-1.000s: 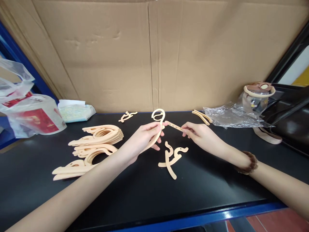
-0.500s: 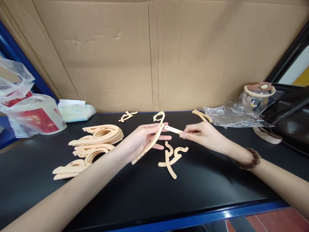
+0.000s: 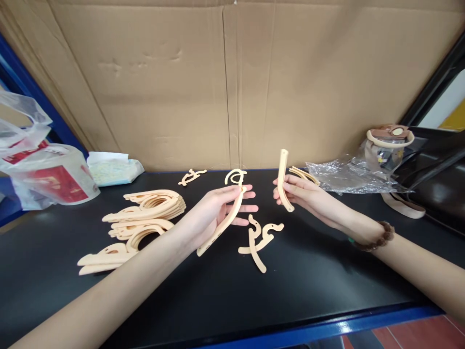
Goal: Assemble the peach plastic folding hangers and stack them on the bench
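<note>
My left hand (image 3: pixel 214 211) grips a beige hooked hanger piece (image 3: pixel 225 218), its loop end pointing up and its long arm slanting down to the left. My right hand (image 3: pixel 303 196) holds a second beige curved arm piece (image 3: pixel 282 179), turned nearly upright and apart from the first one. Both hands hover above the black table (image 3: pixel 218 291). Just below them lie two loose hanger pieces (image 3: pixel 258 237), crossed on the table.
A stack of beige hanger pieces (image 3: pixel 141 218) lies at the left. Behind it are a tissue pack (image 3: pixel 112 167) and a plastic bag (image 3: pixel 43 169). Crumpled clear wrap (image 3: pixel 348 174) and a bottle (image 3: pixel 388 143) sit at the right. Cardboard (image 3: pixel 232 82) walls the back.
My right hand has pulled its arm piece away from the hooked piece and swung it from level to nearly upright. The left hand has lowered slightly.
</note>
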Available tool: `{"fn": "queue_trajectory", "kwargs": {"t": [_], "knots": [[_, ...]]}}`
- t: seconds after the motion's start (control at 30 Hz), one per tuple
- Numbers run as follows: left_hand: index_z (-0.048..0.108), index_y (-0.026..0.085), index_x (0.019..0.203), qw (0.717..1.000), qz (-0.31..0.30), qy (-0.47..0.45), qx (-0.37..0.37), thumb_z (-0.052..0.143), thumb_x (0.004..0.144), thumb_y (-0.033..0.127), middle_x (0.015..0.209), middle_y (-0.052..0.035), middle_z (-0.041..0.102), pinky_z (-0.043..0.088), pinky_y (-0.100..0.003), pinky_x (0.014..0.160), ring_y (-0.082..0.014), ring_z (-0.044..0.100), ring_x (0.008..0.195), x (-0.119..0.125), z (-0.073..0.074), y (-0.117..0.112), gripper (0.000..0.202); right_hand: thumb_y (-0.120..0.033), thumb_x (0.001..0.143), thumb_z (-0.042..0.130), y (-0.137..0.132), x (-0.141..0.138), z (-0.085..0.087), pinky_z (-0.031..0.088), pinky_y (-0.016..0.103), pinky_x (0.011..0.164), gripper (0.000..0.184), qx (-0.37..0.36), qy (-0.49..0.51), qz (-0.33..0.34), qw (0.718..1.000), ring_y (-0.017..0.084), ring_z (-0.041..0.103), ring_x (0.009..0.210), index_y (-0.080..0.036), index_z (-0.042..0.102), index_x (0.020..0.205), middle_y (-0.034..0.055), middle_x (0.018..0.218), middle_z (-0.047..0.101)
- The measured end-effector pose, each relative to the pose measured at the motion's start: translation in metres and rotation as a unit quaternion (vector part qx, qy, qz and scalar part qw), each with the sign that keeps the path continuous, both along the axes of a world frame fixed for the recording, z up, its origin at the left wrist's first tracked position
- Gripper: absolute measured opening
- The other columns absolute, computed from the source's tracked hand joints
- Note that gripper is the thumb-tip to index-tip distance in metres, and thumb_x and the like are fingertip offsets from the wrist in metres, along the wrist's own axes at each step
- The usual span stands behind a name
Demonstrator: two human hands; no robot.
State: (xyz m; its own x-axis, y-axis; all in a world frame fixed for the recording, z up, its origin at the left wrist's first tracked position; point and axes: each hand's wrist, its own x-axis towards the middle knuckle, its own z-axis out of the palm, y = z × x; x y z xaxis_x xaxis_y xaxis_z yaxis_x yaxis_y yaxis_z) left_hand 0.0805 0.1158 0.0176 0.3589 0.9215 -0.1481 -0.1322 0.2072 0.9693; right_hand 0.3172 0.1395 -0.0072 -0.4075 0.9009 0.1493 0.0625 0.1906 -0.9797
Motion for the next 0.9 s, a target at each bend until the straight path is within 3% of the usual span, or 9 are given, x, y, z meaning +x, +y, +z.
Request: {"fn": "queue_trajectory", "kwargs": {"t": [0.17, 0.33, 0.47, 0.6, 0.7, 0.83, 0.9], "knots": [[0.062, 0.012, 0.112, 1.000, -0.013, 0.010, -0.013, 0.051, 0.093, 0.022, 0.125, -0.0129, 0.062, 0.059, -0.023, 0.057, -0.0198, 0.071, 0.086, 0.0041, 0.0013, -0.0024, 0.024, -0.035, 0.090, 0.058, -0.0004, -0.0010, 0.0007, 0.048, 0.033, 0.089, 0.024, -0.052, 0.083, 0.004, 0.995, 0.016, 0.064, 0.090, -0.019, 0.056, 0.106, 0.0066, 0.099, 0.068], [0.062, 0.010, 0.111, 0.999, -0.021, 0.014, -0.035, 0.050, 0.093, 0.021, 0.121, -0.0165, 0.063, 0.058, -0.024, 0.054, -0.0207, 0.071, 0.080, 0.0063, 0.0018, -0.0033, 0.024, -0.036, 0.086, 0.062, -0.0027, -0.0045, 0.0014, 0.049, 0.035, 0.091, 0.021, -0.042, 0.073, -0.006, 0.996, 0.018, 0.064, 0.092, -0.019, 0.058, 0.097, 0.0067, 0.099, 0.068], [0.063, 0.010, 0.107, 0.999, -0.017, 0.014, -0.047, 0.051, 0.092, 0.020, 0.119, -0.0163, 0.064, 0.058, -0.024, 0.052, -0.0194, 0.071, 0.075, 0.0061, 0.0005, -0.0031, 0.022, -0.037, 0.083, 0.063, -0.0051, -0.0077, 0.0017, 0.051, 0.030, 0.078, 0.021, 0.026, 0.060, -0.060, 0.996, 0.016, 0.061, 0.084, -0.016, 0.062, 0.086, 0.0061, 0.095, 0.064], [0.063, 0.011, 0.106, 0.999, -0.010, 0.011, -0.045, 0.051, 0.092, 0.019, 0.118, -0.0167, 0.064, 0.058, -0.025, 0.051, -0.0196, 0.071, 0.074, 0.0068, -0.0004, -0.0022, 0.021, -0.034, 0.081, 0.063, -0.0049, -0.0090, 0.0020, 0.045, 0.027, 0.061, 0.021, 0.038, 0.078, -0.081, 0.993, 0.011, 0.051, 0.061, -0.017, 0.053, 0.073, -0.0002, 0.068, 0.055], [0.062, 0.010, 0.107, 0.999, -0.012, 0.002, -0.034, 0.051, 0.091, 0.017, 0.116, -0.0168, 0.064, 0.060, -0.026, 0.053, -0.0204, 0.071, 0.075, 0.0074, -0.0017, -0.0016, 0.020, -0.032, 0.076, 0.068, -0.0044, -0.0089, 0.0016, 0.042, 0.026, 0.055, 0.025, 0.028, 0.076, -0.112, 0.990, 0.010, 0.047, 0.052, -0.019, 0.048, 0.085, -0.0053, 0.058, 0.052], [0.063, 0.010, 0.106, 0.999, -0.020, -0.009, -0.026, 0.051, 0.092, 0.016, 0.114, -0.0166, 0.065, 0.061, -0.027, 0.055, -0.0207, 0.072, 0.076, 0.0071, -0.0051, -0.0011, 0.020, -0.032, 0.080, 0.065, -0.0050, -0.0077, 0.0019, 0.042, 0.026, 0.054, 0.057, 0.051, 0.062, -0.128, 0.988, 0.010, 0.047, 0.050, -0.026, 0.038, 0.129, -0.0069, 0.061, 0.056], [0.063, 0.010, 0.107, 1.000, -0.020, -0.008, -0.022, 0.053, 0.091, 0.017, 0.116, -0.0167, 0.065, 0.062, -0.027, 0.056, -0.0211, 0.072, 0.078, 0.0067, -0.0065, -0.0011, 0.020, -0.035, 0.086, 0.057, -0.0050, -0.0071, 0.0019, 0.045, 0.028, 0.059, 0.047, 0.063, 0.046, -0.104, 0.992, 0.011, 0.051, 0.059, -0.024, 0.045, 0.130, -0.0024, 0.071, 0.057]]}}
